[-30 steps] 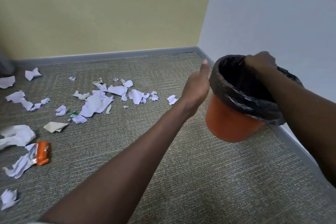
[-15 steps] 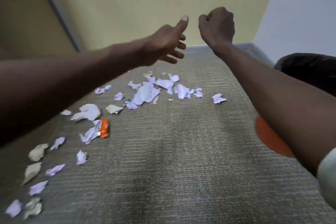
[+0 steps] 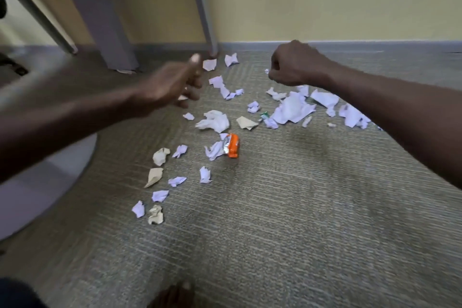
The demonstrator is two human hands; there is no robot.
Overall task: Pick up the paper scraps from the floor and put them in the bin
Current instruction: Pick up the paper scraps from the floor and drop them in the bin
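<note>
Several white and tan paper scraps lie scattered on the grey carpet, among them a large crumpled white sheet (image 3: 291,109), a white wad (image 3: 214,121) and an orange wrapper (image 3: 232,145). Blurred, my left hand (image 3: 172,85) hovers above the far scraps with its thumb up and fingers loosely curled, holding nothing. My right hand (image 3: 295,64) is raised over the right part of the pile, closed in a fist with nothing visible in it. The bin is out of view.
A grey table leg (image 3: 203,7) and a wider grey post (image 3: 105,15) stand by the yellow wall at the back. A round white base (image 3: 37,182) lies on the floor at the left. A bare foot (image 3: 175,295) shows at the bottom edge.
The view has swung left, away from the bin, which has left the frame. Both hands moved off the bin's rim and now hang over the scattered scraps.
</note>
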